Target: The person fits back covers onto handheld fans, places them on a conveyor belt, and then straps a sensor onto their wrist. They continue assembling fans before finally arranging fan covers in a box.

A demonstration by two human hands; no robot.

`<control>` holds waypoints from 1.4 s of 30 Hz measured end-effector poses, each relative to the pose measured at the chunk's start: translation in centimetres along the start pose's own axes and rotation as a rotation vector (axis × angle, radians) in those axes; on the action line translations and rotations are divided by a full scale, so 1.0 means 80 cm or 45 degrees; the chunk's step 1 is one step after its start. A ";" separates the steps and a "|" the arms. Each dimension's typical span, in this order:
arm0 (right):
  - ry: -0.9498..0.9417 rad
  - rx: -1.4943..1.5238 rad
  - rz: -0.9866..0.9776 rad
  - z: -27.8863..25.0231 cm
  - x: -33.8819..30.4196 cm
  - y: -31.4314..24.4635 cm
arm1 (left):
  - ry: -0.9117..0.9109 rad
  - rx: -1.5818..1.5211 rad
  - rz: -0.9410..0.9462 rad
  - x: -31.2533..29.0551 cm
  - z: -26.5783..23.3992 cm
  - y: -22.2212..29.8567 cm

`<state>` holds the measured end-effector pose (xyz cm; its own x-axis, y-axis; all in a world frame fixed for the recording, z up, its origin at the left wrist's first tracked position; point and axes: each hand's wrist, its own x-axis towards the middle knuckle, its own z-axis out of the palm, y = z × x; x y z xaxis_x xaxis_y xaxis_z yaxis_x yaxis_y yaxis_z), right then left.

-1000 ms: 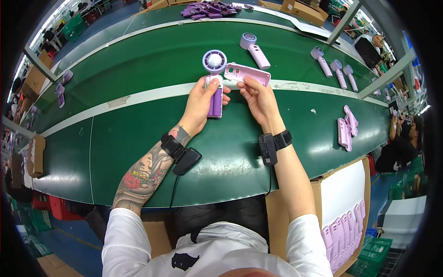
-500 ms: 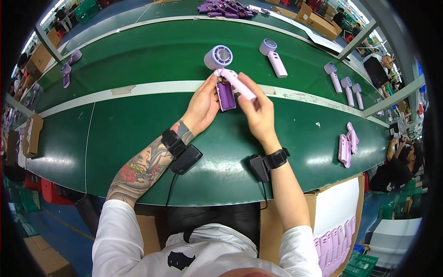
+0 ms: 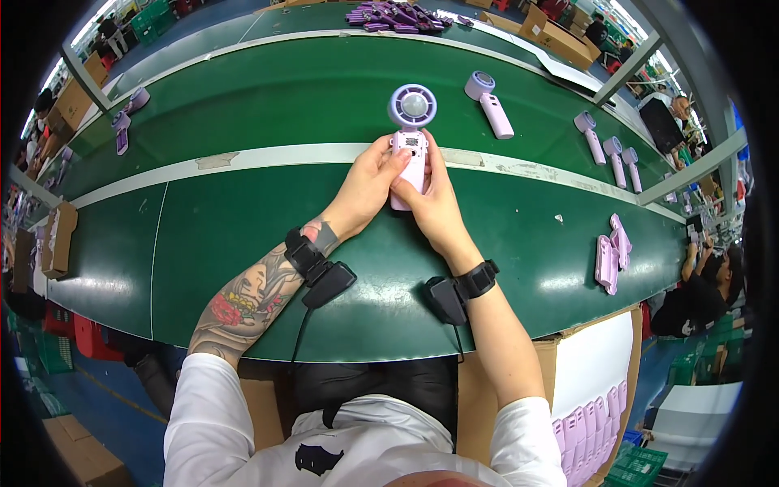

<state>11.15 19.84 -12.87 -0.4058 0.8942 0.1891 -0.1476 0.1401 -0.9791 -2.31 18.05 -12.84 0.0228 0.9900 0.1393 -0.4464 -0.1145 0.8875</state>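
Note:
Between both hands I hold a lilac handheld fan [image 3: 413, 108], its round head pointing away from me and its pale handle toward me. My left hand [image 3: 369, 183] grips the handle's left side, thumb lying across its upper part. From the right, my right hand [image 3: 435, 200] wraps the handle, thumb pressed on the lower face. The handle's cover is on, so its purple inside is hidden. Beyond, to the right, another lilac fan [image 3: 490, 105] lies on the green belt [image 3: 284, 97].
Several fans [image 3: 614, 160] lie farther right, and one fan [image 3: 123, 130] at far left. Loose lilac handle shells [image 3: 607, 258] rest on the green table [image 3: 243, 219]. A carton [image 3: 545, 381] with rows of pink shells stands by my right arm. Purple parts [image 3: 398, 16] are heaped at the back.
The pink cover, held tilted above the opened handle, now sits on it. My right hand has come down around the handle, and the fan head has turned upright. Fans on the belt shifted slightly right.

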 end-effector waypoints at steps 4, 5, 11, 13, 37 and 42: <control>-0.057 -0.403 -0.180 -0.020 0.007 0.000 | 0.033 0.435 0.183 -0.005 0.009 -0.008; -0.050 -0.398 -0.174 -0.019 0.005 -0.003 | -0.003 0.714 0.273 -0.007 0.009 -0.006; 0.029 -0.617 -0.049 -0.011 -0.002 -0.013 | 0.046 0.974 0.189 0.001 0.010 0.007; 0.049 -0.678 -0.028 -0.010 0.000 -0.011 | 0.037 0.910 0.238 0.001 0.005 -0.003; 0.206 0.261 0.288 -0.097 -0.048 -0.025 | 0.136 0.528 0.226 -0.015 -0.057 -0.023; 0.457 0.070 0.300 -0.193 -0.155 -0.063 | 0.009 0.422 0.113 0.005 -0.047 -0.039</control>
<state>30.82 14.61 -11.41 -0.0962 0.9916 -0.0870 -0.1401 -0.1000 -0.9851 -4.28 19.11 -17.20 -0.0095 0.9754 0.2201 -0.1313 -0.2194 0.9668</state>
